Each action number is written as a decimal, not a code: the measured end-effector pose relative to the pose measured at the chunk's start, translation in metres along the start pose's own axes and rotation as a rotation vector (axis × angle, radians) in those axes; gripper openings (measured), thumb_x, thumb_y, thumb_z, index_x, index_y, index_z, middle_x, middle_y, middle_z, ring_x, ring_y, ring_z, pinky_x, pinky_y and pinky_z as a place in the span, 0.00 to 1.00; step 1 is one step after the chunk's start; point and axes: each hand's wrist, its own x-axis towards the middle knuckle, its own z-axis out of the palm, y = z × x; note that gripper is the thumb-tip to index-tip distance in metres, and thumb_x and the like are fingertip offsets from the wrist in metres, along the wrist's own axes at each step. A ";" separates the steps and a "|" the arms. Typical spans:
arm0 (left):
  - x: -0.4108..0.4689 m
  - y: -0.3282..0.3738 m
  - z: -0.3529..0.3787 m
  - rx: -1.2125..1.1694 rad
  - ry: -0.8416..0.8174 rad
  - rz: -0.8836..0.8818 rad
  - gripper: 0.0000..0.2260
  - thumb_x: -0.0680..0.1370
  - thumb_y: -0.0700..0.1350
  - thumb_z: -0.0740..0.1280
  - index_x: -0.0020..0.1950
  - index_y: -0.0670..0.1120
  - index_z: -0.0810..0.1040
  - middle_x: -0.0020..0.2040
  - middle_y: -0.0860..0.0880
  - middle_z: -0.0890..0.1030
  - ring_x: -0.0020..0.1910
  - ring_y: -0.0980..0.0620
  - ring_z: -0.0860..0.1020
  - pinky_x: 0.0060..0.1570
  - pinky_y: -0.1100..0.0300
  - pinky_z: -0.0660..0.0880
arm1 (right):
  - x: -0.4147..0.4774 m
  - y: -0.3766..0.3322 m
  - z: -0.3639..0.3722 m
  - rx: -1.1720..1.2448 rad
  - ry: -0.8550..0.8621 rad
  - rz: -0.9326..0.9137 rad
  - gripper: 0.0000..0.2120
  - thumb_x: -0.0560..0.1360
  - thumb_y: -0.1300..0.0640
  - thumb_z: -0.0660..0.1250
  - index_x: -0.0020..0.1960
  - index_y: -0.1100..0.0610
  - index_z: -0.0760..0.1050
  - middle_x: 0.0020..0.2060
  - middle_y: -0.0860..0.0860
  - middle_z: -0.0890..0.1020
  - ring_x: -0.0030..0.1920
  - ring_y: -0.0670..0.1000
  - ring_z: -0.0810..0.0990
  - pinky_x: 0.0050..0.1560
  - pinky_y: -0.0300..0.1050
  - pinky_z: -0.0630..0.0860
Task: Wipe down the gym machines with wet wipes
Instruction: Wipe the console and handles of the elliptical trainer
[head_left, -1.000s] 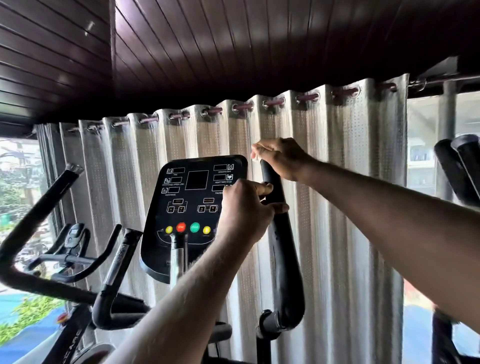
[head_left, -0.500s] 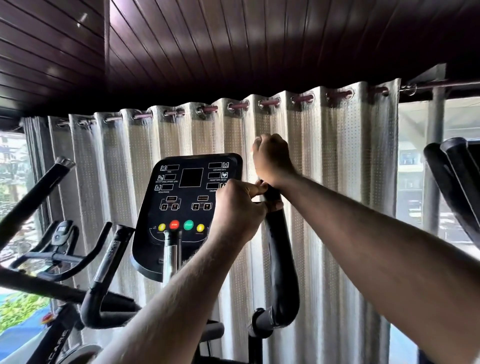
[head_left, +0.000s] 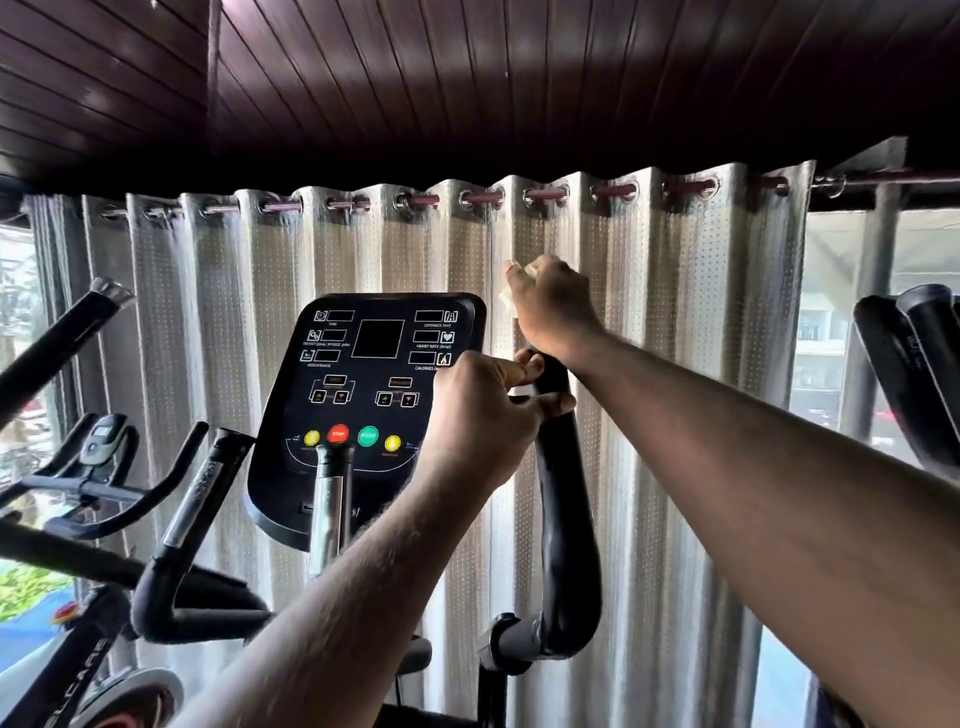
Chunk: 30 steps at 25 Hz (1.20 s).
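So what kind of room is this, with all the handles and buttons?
Most likely a gym: an exercise machine's console with coloured buttons, its black handlebar, and a spin bike beside it.

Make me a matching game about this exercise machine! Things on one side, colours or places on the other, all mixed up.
Things:
1. STOP button
2. handle
3. curtain
4. wet wipe

Matches:
A. white, hanging behind the machine
B. red
C. held in the right hand
D. black, gripped by the left hand

Pairs: 1-B, 2-D, 3-A, 4-C
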 end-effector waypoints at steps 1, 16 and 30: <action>0.000 -0.001 0.000 -0.004 -0.002 0.002 0.25 0.69 0.53 0.84 0.63 0.48 0.86 0.59 0.54 0.86 0.55 0.62 0.81 0.44 0.83 0.67 | 0.000 0.001 0.000 0.054 -0.009 0.067 0.23 0.87 0.45 0.57 0.66 0.64 0.74 0.49 0.56 0.81 0.38 0.45 0.76 0.26 0.29 0.64; -0.021 0.001 0.003 0.036 0.037 0.071 0.22 0.77 0.53 0.78 0.68 0.46 0.83 0.65 0.52 0.83 0.60 0.59 0.82 0.59 0.80 0.67 | -0.001 0.006 0.002 0.338 -0.036 0.130 0.33 0.77 0.36 0.60 0.68 0.60 0.77 0.62 0.62 0.82 0.57 0.60 0.84 0.53 0.49 0.83; -0.031 -0.003 0.007 0.055 0.038 0.106 0.22 0.80 0.54 0.74 0.71 0.47 0.80 0.69 0.53 0.80 0.64 0.60 0.80 0.59 0.82 0.64 | -0.008 0.002 -0.003 0.231 0.000 0.043 0.22 0.87 0.48 0.57 0.72 0.62 0.74 0.58 0.60 0.83 0.45 0.48 0.81 0.29 0.27 0.69</action>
